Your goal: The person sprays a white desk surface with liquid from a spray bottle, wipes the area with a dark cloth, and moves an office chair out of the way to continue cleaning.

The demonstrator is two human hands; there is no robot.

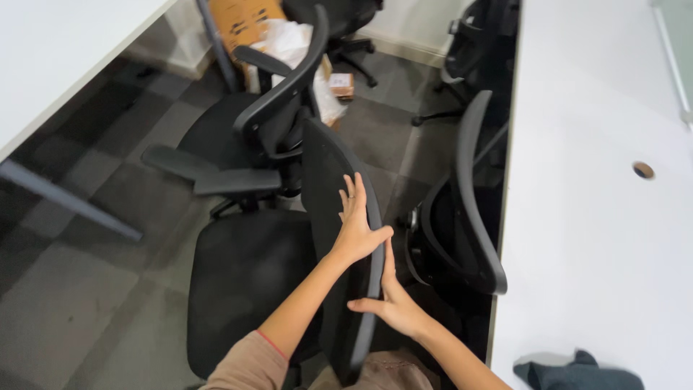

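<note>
You've got both hands on the chair backrest (333,238), the dark mesh panel standing on edge right in front of you, over the black seat (245,282) of the nearest chair. Your left hand (357,224) lies flat against the backrest's face, fingers stretched up and thumb hooked round its right rim, so it's spread wide and pressing, not gripping. Your right hand (393,303) comes in from the backrest's right side, lower down, palm against the rim with fingers half open; whether it actually clasps the frame, I can't tell.

Judging by that pose, you're at the steadying and lining-up step. The next move calls for a firmer hold on the rim and an even pull from both hands, because the panel leans and could twist.

Beyond the backrest sits another black office chair (253,123); to the backrest's right, a third chair (469,202) tucked against the white desk (599,217).
</note>
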